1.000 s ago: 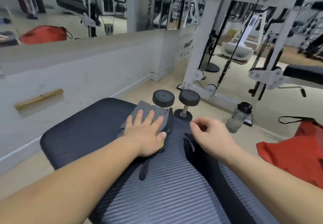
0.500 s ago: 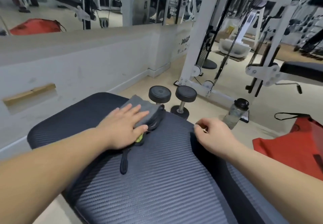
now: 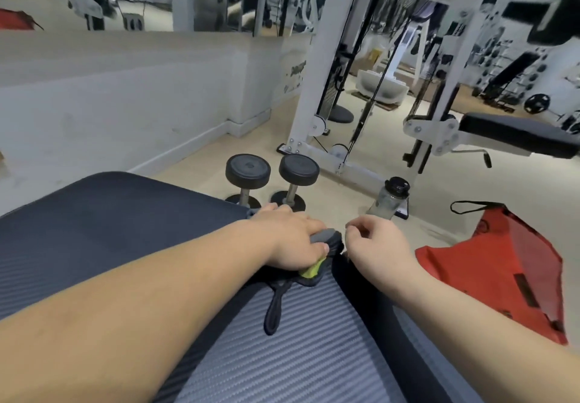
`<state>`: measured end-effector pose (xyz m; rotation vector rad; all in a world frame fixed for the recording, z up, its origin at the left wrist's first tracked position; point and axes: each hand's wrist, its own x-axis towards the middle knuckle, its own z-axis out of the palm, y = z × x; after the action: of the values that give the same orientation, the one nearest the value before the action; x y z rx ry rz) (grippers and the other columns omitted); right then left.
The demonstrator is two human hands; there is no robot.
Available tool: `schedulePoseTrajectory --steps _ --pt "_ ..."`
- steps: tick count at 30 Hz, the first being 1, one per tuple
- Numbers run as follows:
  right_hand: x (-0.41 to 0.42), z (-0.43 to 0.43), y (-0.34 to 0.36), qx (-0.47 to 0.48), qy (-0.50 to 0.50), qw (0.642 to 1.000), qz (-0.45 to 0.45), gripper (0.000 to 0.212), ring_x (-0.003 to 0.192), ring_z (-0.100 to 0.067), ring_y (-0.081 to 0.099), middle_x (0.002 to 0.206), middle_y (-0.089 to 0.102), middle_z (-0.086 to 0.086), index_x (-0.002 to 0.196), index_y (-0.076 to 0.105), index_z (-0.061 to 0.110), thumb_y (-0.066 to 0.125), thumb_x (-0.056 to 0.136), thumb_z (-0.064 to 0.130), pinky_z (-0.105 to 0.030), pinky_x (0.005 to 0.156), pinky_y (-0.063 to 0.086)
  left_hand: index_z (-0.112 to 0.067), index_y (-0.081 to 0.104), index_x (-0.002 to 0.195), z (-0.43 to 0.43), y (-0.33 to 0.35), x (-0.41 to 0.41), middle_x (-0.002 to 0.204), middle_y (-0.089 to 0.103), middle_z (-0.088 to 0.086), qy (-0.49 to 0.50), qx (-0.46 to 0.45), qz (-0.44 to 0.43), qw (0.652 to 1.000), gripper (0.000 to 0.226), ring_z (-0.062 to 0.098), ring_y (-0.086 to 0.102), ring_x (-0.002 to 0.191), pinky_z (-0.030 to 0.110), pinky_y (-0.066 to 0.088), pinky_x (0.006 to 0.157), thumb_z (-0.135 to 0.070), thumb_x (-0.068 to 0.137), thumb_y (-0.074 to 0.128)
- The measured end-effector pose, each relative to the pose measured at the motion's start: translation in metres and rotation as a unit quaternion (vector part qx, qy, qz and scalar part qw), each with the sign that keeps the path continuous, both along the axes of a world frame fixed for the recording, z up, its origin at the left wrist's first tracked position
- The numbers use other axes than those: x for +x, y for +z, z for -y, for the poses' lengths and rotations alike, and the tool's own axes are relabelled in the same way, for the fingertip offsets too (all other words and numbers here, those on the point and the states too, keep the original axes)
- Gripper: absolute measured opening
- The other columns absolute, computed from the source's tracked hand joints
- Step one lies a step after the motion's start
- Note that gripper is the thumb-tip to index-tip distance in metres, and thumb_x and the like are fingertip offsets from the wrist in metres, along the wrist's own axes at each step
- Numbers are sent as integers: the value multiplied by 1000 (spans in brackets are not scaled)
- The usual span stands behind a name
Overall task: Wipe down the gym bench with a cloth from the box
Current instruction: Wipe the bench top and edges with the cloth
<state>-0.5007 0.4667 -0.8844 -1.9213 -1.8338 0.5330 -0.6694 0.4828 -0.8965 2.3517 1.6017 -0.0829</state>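
The dark ribbed gym bench pad [image 3: 103,230] fills the lower left and centre of the head view. My left hand [image 3: 290,239] presses flat on a grey cloth [image 3: 326,237] with a yellow-green tag and a black loop, at the pad's far right corner. Most of the cloth is hidden under the hand. My right hand [image 3: 376,245] hovers just right of the cloth, at the pad's edge, its fingers loosely curled with nothing visible in them. No box is in view.
Two black dumbbells [image 3: 270,179] stand on the floor just beyond the bench. A clear water bottle [image 3: 390,198] and a red bag [image 3: 508,274] sit to the right. A white cable machine frame [image 3: 314,88] and a low white wall [image 3: 125,104] lie ahead.
My left hand has slid the cloth rightward across the pad to its far right corner, close beside my right hand. The view has swung left.
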Motion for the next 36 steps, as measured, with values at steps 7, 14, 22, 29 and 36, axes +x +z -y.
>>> schedulePoseTrajectory --steps 7,14,22,29,36 --pt "-53 1 15 25 105 994 30 26 83 -20 66 86 74 -2 94 75 15 52 100 25 -32 73 53 -36 40 147 -15 9 -70 156 45 4 100 -26 2 995 58 31 44 139 46 36 113 -61 96 29" --pt "-168 27 16 39 249 967 47 24 81 -19 68 81 73 5 85 72 22 53 94 33 -38 75 59 -34 31 154 7 -2 -244 160 38 9 293 14 3 956 59 35 36 145 44 27 119 -57 99 28" --pt "-253 53 6 23 339 921 192 36 105 -24 58 104 57 4 100 74 25 49 96 50 -35 84 51 -16 50 141 115 -18 -324 148 53 10 397 8 195 897 45 29 47 137 34 33 110 -39 107 31" --pt "-229 65 16 -18 324 944 64 33 113 -17 65 116 69 8 112 75 28 54 95 48 -38 100 53 -13 46 108 182 -33 -314 108 68 25 483 93 124 862 32 41 63 90 42 50 80 -42 104 32" --pt "-168 128 36 5 316 949 6 24 83 -9 68 87 74 10 87 74 27 56 97 39 -37 83 58 3 40 124 249 -10 -229 120 63 30 626 94 259 730 37 45 62 107 39 45 79 -29 105 43"
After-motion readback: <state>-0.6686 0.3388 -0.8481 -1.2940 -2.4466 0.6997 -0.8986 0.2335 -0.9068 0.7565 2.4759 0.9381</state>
